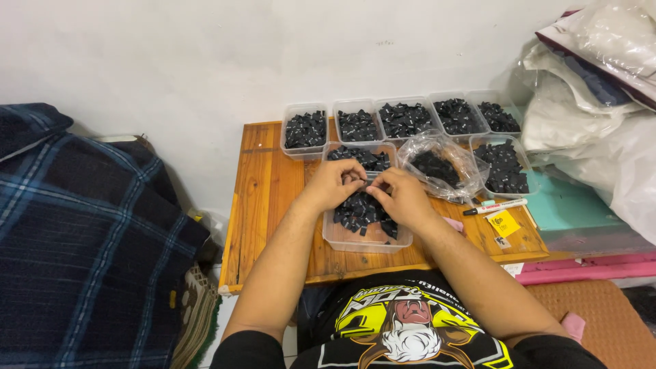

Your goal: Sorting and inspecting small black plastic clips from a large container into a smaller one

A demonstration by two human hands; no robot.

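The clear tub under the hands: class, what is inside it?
The clear tub holds small black pieces. The left hand and right hand cover its middle, hiding what lies beneath them.

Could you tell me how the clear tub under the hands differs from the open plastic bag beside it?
The clear tub is rigid and rectangular; the plastic bag is soft and crumpled. The tub lies under the left hand and right hand; the bag lies untouched. Both are transparent and hold small black pieces.
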